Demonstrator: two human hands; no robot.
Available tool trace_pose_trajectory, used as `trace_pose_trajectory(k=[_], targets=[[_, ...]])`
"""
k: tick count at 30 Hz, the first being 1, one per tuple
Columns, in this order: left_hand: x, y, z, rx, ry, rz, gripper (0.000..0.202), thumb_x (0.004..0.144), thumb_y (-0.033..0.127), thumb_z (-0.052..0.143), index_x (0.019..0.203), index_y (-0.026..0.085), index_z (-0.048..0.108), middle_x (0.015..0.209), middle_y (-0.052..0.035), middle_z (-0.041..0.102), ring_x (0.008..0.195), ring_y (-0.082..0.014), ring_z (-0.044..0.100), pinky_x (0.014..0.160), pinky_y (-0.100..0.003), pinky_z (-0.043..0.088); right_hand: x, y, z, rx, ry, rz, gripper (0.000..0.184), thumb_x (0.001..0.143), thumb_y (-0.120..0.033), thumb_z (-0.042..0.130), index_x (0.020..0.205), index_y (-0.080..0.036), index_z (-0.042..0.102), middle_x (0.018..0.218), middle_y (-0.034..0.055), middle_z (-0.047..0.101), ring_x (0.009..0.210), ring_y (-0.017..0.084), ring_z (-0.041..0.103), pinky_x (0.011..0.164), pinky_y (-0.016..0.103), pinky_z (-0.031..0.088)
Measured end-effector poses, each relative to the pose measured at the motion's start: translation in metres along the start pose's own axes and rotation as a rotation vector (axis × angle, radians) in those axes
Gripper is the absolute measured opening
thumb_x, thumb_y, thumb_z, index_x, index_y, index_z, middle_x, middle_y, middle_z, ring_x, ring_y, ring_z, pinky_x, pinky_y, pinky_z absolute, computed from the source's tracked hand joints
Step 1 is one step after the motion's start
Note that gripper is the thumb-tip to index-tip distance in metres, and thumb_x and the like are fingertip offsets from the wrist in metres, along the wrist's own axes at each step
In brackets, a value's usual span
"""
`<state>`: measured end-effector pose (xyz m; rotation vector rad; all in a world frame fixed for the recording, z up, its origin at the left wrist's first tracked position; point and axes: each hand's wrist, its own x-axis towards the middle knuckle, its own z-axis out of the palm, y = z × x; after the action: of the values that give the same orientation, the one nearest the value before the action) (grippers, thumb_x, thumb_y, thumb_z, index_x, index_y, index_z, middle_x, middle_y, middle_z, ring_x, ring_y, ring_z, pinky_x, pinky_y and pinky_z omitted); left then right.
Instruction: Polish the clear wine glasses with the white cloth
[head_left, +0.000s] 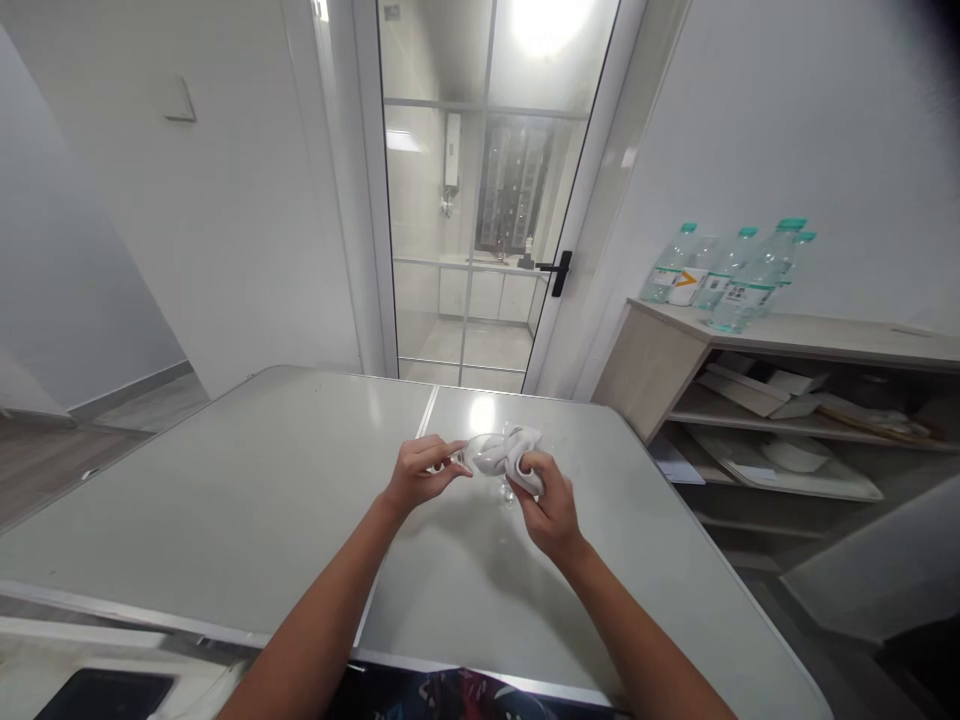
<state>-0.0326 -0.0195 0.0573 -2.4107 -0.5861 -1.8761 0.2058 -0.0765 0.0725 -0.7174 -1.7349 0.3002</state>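
Above the table, my left hand [426, 468] pinches the narrow end of a clear, glass-like vessel [486, 453] held on its side. Its exact kind is hard to make out. My right hand [550, 505] is closed on a bunched white cloth [524, 450], which is pressed around the vessel's other end and hides it. Just below the cloth, a small piece of another clear object [508, 492] shows near the tabletop; the hand and cloth cover most of that area.
The pale folding table [300, 520] has a seam down its middle. At right, a wooden shelf unit [667, 345] carries several water bottles [742, 290] with green caps. A glass door [465, 240] with a black handle [561, 273] stands behind. A dark flat device [109, 695] lies at lower left.
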Motion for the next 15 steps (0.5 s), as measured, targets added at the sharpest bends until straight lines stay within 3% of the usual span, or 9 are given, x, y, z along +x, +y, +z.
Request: trace_pose_trajectory(k=[3,7,11,15], targets=[[0.002,0.001,0.000,-0.014,-0.061,0.057,0.042,0.079,0.021,0.083,0.120,0.021,0.073,0.061,0.0023,0.063,0.050,-0.0082,0.049,0.053,-0.020,0.042,0.003,-0.001,-0.006,0.123,-0.204,0.187,0.007,0.100,-0.027,0.051,0.103,-0.025,0.045,0.087,-0.0003,0.044,0.073,0.016,0.044,0.067,0.028,0.042],[0.003,0.004,-0.002,-0.051,-0.141,0.041,0.040,0.080,0.025,0.082,0.118,0.019,0.073,0.061,0.0013,0.064,0.050,-0.0085,0.050,0.054,-0.021,0.042,0.009,-0.004,-0.016,0.192,-0.387,0.237,0.014,0.101,-0.032,0.050,0.108,-0.026,0.039,0.090,-0.0006,0.041,0.075,0.015,0.041,0.068,0.027,0.042],[0.002,0.008,-0.002,-0.151,-0.277,-0.196,0.029,0.078,0.031,0.083,0.101,0.015,0.079,0.058,0.0001,0.061,0.049,-0.0079,0.046,0.051,-0.021,0.039,0.008,-0.002,-0.019,0.144,-0.446,0.202,0.018,0.102,-0.030,0.048,0.113,-0.026,0.035,0.090,-0.0006,0.042,0.074,0.016,0.042,0.067,0.028,0.042],[0.005,0.011,-0.003,-0.291,-0.361,-0.501,0.033,0.075,0.040,0.085,0.091,0.012,0.081,0.053,0.0022,0.054,0.050,-0.0071,0.041,0.050,-0.021,0.036,0.005,0.005,-0.017,0.055,-0.414,0.145,0.023,0.100,-0.027,0.050,0.118,-0.025,0.036,0.090,0.0001,0.047,0.073,0.016,0.046,0.066,0.029,0.045]])
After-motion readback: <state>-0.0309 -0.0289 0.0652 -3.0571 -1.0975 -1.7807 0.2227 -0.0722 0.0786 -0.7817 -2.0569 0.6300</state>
